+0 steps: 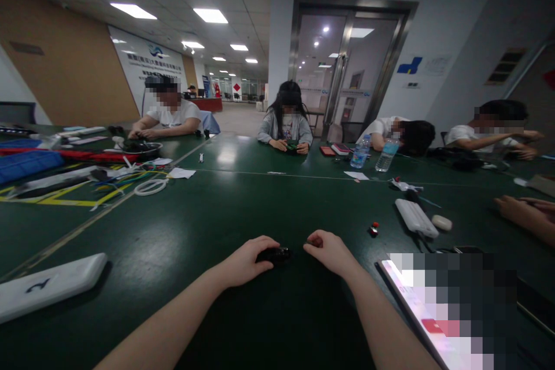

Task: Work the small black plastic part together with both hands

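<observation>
Noting your left hand (245,263) curled on a black object (275,254); right hand (327,251) half-open, empty. White case (47,288) bears a numeral.

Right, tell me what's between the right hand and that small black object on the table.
Nothing visible. Only a narrow strip of bare green table top separates the right hand from the small black object. The left hand lies against the object's far side, not between them.
</observation>
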`<action>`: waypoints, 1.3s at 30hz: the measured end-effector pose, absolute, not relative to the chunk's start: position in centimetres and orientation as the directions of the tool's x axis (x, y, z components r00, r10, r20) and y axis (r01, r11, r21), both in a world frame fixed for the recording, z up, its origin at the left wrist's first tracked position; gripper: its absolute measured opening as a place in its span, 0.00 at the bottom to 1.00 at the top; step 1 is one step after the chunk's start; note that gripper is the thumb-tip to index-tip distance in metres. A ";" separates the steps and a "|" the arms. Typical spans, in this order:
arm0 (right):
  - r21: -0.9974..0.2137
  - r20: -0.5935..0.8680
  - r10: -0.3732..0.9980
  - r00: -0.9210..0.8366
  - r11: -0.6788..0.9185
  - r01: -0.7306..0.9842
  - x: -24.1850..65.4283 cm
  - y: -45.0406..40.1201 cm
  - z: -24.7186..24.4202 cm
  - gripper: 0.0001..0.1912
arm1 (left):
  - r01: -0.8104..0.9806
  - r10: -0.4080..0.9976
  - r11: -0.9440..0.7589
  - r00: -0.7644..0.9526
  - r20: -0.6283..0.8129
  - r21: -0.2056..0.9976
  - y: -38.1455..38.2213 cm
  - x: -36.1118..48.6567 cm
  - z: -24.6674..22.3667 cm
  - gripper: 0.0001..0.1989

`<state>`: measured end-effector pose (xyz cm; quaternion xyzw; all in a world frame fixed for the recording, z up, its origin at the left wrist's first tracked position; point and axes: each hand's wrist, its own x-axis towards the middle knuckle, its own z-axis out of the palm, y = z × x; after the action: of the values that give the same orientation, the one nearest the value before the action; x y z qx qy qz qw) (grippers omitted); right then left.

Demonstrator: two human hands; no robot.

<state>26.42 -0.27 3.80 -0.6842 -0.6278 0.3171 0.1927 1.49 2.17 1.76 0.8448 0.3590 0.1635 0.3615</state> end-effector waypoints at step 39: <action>-0.652 -0.157 0.987 0.025 -0.122 0.749 26.5 0.1 3.3 0.15 | 0.491 0.722 -0.494 0.692 0.023 0.717 2.2 1.5 1.8 0.22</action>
<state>26.46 0.11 3.33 -0.6873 -0.6315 0.2980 0.2002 1.52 2.18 1.82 0.8488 0.3573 0.1627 0.3542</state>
